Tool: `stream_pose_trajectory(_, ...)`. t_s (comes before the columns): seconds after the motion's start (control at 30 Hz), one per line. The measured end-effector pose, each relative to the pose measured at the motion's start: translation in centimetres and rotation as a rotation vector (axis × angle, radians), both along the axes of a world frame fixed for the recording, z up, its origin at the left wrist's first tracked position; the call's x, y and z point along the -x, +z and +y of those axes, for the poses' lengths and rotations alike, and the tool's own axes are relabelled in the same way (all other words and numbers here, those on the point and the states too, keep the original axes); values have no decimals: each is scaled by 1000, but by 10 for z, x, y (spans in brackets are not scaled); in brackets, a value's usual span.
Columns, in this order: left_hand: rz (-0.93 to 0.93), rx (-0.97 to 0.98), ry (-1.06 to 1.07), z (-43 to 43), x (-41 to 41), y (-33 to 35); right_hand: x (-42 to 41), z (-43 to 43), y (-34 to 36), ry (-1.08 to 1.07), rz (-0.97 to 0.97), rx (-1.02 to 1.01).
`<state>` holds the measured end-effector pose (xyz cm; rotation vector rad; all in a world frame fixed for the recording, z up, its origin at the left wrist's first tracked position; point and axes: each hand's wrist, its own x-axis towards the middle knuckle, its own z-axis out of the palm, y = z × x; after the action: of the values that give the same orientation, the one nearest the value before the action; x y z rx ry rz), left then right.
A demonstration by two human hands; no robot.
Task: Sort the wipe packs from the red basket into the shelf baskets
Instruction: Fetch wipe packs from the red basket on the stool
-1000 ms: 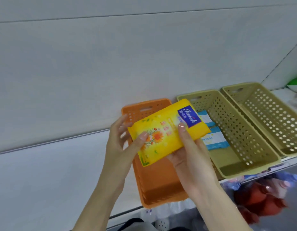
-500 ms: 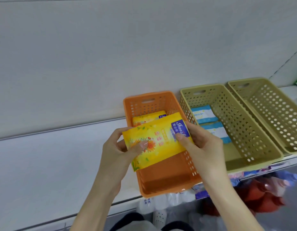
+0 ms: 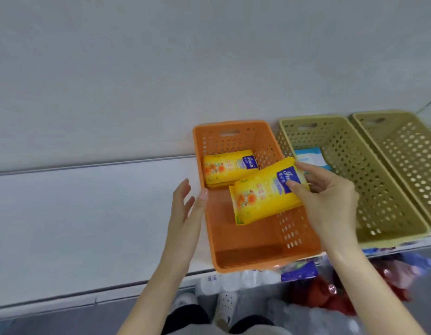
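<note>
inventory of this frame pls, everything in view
orange basket: 1, orange, on shelf, left of the green ones
yellow packs: 2, yellow with blue label; one lying at the orange basket's back, the other held over its middle
green baskets: 2, olive green, side by side on shelf; the right one shows nothing inside
blue pack: 1 visible, blue-white, in the nearer green basket, partly hidden by the hand
shelf: 1, white
red clutter: count unclear, blurred, below shelf
shoes: 2, white, bottom edge
left hand: open, at the orange basket's left rim
right hand: pinches the held pack
</note>
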<state>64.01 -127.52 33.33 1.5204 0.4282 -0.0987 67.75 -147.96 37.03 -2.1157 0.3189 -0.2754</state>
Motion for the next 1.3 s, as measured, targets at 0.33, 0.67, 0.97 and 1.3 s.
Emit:
stream_pose_trajectory(0.33, 71, 335, -129, -15, -4, -15, -9, 32, -33, 153, 80, 270)
stream_pose_trajectory(0.67, 78, 373, -79, -19, -3, -16, -21, 38, -21, 592, 768, 753)
stream_pose_trajectory(0.97, 92, 370, -40, -19, -4, -21, -28, 41, -33, 803, 688, 941)
stream_pose_trajectory(1.3, 102, 400, 5, -21, -4, -26, -33, 40, -50, 764, 385, 1013)
